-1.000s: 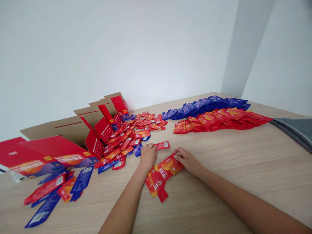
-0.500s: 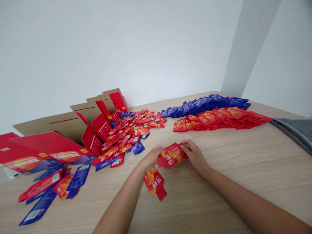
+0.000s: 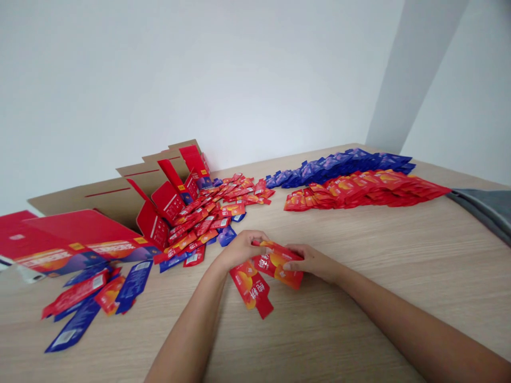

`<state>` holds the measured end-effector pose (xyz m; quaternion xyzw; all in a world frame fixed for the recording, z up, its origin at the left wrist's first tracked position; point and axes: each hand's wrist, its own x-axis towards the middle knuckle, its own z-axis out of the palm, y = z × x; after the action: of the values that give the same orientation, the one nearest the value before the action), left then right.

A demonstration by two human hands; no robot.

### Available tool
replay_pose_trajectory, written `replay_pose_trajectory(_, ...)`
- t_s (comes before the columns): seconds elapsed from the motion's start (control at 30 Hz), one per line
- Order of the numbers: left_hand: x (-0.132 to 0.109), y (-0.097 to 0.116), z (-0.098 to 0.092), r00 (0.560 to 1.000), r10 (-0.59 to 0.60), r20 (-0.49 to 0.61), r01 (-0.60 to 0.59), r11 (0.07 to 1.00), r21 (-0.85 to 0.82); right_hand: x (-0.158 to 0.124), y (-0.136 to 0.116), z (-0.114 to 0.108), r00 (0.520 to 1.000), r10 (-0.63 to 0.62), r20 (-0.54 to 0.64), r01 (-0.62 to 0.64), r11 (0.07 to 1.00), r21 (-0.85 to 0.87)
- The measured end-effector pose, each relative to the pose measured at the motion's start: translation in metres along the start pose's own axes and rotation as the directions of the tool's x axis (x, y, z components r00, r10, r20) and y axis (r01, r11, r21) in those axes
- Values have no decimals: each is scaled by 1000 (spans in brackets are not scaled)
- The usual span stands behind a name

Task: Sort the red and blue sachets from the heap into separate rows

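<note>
Between my two hands is a red-and-orange printed sachet (image 3: 281, 265), tilted with its right end lower. My left hand (image 3: 242, 250) pinches its left end, fingers curled over the top edge. My right hand (image 3: 313, 261) grips the right end, thumb on the printed face. A second red sachet (image 3: 251, 290) with a narrow spout-like end pointing down right shows under my left hand; whether it is held or lies on the table I cannot tell.
Open red cartons (image 3: 96, 234) stand at the left. A heap of mixed sachets (image 3: 211, 218) spills beside them, with several loose ones (image 3: 96, 298) nearer. Overlapping rows of blue sachets (image 3: 339, 166) and red sachets (image 3: 367, 189) lie at the back right, by a grey cloth item (image 3: 485, 210).
The sachet between my hands has turned and now slopes down to the right. My right hand has moved lower, and my left fingers have come over the sachet's top edge.
</note>
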<state>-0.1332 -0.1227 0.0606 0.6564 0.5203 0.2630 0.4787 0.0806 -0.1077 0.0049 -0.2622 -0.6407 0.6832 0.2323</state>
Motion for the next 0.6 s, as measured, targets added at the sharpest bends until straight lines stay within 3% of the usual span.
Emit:
replay_pose_trajectory(0.07,1,-3,-3,998,-11,-57,12,1000,18,-3,-3,4,997,35,69,-37,999,36)
replay_pose_trajectory(0.17,1,-8,-12,992,-7,-125,6,1000,-9,-2,-2,7,998,60,17,-62,988,141)
replay_pose_trajectory(0.27,-6,-12,-26,1000,-9,-3,9,999,44,4,4,6,985,80,-155,-31,955,296)
replay_pose_trajectory(0.33,-15,-15,-32,986,-37,161,-1,972,233,9,9,2,961,94,-259,18,917,399)
replay_pose_trajectory(0.4,-26,-16,-32,964,-70,255,-57,887,459,13,11,-2,940,98,-326,75,876,477)
replay_pose_trajectory(0.5,-41,-19,-28,965,-116,237,-78,733,676,16,14,-9,924,105,-367,123,828,546)
replay_pose_trajectory(0.53,-44,-21,-27,964,-139,224,-58,717,695,17,14,-11,922,107,-371,130,819,559)
replay_pose_trajectory(0.6,-47,-25,-28,970,-158,187,4,773,635,19,15,-14,917,92,-388,157,812,562)
